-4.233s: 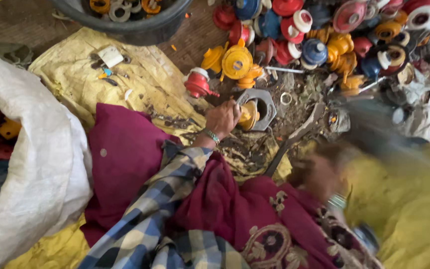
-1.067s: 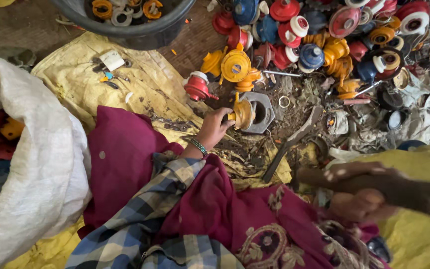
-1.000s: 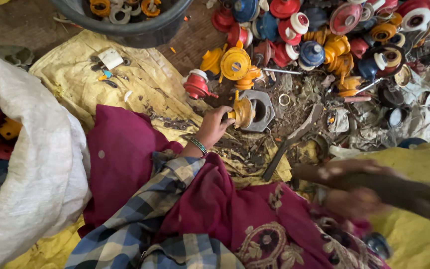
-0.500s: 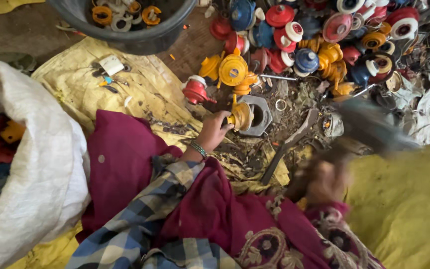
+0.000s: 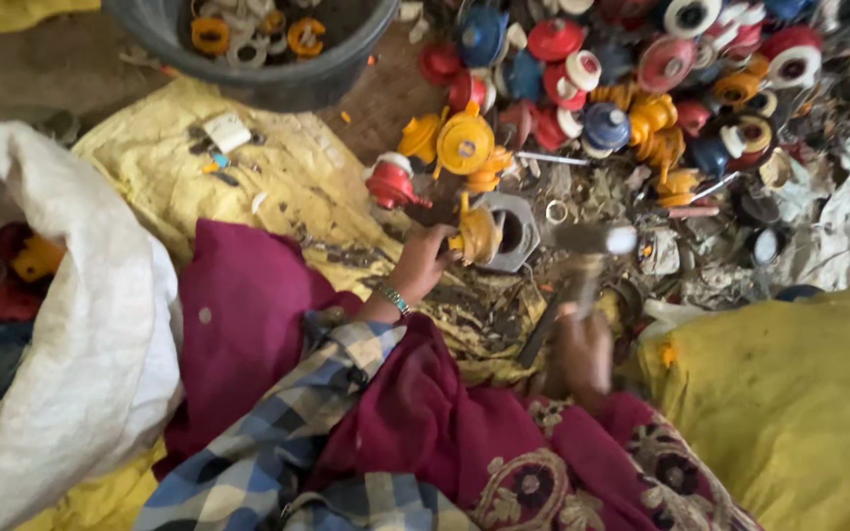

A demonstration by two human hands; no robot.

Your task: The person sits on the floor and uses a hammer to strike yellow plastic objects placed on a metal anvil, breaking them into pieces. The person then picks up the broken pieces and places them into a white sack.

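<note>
L hand (image 5: 425, 264) is gripping a yellow spool (image 5: 476, 234), fingers (image 5: 442, 236) clenched round it, pressing it against a grey hex nut (image 5: 517, 228) lying on the floor. Spool is sitting at the nut's left edge, touching it, tilted.

R hand (image 5: 582, 346) is clenched on a hammer (image 5: 582, 258) handle; motion-blurred, so exact finger placement can't be made out. Hammer head is hovering just right of the nut, w/ its pale face pointing right. Can't tell if it's touching anything.

Around:
- Red spool (image 5: 391, 184) lying just left/above the yellow one, apart from it.
- Bigger yellow spool (image 5: 465, 145) sitting above the nut, nr the pile.
- Spool pile (image 5: 641, 79), red/blue/yellow/white, spreading across top right.
- Dark tub (image 5: 277, 74) at top, holding yellow + white rings.
- Yellow cloth (image 5: 277, 187) lying under the L arm, littered w/ small scraps.
- White sack (image 5: 71, 324) sitting open at far left, red + yellow bits showing inside.
- Metal ring (image 5: 556, 211) lying just right of the nut.

L wrist is wearing a green bangle (image 5: 394, 299); sleeve is blue/white check.
</note>
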